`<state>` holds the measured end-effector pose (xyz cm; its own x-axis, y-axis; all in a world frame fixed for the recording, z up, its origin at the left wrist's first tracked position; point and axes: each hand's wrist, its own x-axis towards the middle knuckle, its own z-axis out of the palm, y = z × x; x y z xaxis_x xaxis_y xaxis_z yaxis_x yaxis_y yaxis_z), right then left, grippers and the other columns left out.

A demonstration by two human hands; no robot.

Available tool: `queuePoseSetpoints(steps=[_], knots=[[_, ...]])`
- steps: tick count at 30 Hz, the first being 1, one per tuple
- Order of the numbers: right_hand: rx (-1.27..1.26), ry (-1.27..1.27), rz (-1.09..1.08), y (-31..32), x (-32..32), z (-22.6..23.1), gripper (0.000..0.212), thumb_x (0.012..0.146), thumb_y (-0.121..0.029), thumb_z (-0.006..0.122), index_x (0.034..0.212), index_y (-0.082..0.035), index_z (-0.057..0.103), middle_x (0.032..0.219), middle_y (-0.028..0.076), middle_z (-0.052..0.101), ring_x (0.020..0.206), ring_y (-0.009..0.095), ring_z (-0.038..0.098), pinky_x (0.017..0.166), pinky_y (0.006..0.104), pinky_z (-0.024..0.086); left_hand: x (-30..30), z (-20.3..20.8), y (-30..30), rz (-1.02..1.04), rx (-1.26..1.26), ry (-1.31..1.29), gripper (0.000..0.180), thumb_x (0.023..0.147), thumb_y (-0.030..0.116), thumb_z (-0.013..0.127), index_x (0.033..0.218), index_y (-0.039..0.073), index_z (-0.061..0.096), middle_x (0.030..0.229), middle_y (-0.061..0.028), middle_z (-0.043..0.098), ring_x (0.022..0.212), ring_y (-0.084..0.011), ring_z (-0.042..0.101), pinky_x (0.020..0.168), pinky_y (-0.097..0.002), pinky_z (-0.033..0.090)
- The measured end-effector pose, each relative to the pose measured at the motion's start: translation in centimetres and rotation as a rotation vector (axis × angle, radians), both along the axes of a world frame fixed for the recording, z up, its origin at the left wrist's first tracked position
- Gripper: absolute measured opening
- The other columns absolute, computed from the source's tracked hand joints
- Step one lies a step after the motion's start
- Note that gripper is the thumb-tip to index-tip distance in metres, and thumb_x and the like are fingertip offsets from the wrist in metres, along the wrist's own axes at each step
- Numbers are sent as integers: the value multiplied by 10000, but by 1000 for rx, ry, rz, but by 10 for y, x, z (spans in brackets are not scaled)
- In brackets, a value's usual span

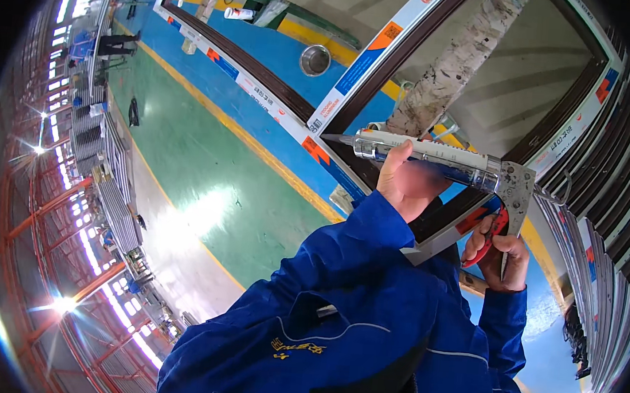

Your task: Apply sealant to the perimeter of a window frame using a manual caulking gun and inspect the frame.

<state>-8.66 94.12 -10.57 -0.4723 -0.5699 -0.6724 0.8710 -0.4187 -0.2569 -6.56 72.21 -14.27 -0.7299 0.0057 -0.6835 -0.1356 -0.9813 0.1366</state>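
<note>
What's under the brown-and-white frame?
Through its openings: a stained beam, a round metal container and a yellow floor stripe. Whatever lies behind the frame's bars, caulking gun and left hand is hidden.

A sealant gun (470, 175) with a bright, polished metal barrel and a smooth, light printed surface along its top; its end plate (518, 187) is duller, scuffed grey metal, its red grip (500, 222) smooth and glossy; a frame (413, 46) of dark, satin-looking metal, its outer edges faced with smooth white printed film (263, 99); under that frame, a rough, stained pale beam (459, 68); a shiny metal bowl (315, 61); a glossy green floor (180, 143) mirroring light; a matt, creased blue cloth jacket (380, 303).
</note>
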Motion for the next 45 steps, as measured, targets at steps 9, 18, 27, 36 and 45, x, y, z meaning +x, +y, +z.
queuePoseSetpoints(steps=[9, 18, 27, 36, 45], knots=[[44, 33, 20, -5, 0, 0, 308, 681, -161, 531, 937, 3, 483, 711, 137, 547, 608, 293, 598, 577, 398, 528, 3, -4, -5, -9, -19, 15, 499, 821, 444, 658, 1194, 129, 552, 1182, -87, 590, 1164, -270, 504, 1021, -518, 346], [72, 52, 28, -5, -2, 1, 289, 686, -160, 520, 912, 14, 476, 690, 130, 526, 583, 279, 586, 559, 383, 518, 3, -3, -4, 5, -35, 57, 541, 803, 441, 670, 1216, 115, 540, 1224, -97, 571, 1176, -282, 496, 1025, -526, 349], [85, 108, 11, -6, 1, 0, 272, 686, -144, 526, 878, 47, 498, 668, 144, 536, 559, 277, 568, 546, 382, 503, 3, -3, -2, 13, -49, 43, 581, 790, 447, 680, 1238, 110, 529, 1214, -99, 573, 1173, -302, 497, 1018, -542, 352], [116, 91, -4, -5, 4, 1, 264, 697, -130, 517, 885, 55, 497, 662, 150, 533, 560, 280, 565, 553, 383, 502, 2, -9, -1, -7, -55, 26, 598, 780, 458, 687, 1245, 117, 526, 1210, -96, 575, 1162, -300, 506, 1010, -545, 359], [111, 90, -27, -5, 5, 3, 248, 716, -102, 508, 901, 63, 503, 657, 158, 540, 556, 291, 564, 552, 370, 489, 1, -6, 0, -10, -45, 28, 605, 781, 449, 688, 1256, 115, 519, 1215, -110, 571, 1161, -305, 506, 1019, -550, 354]])
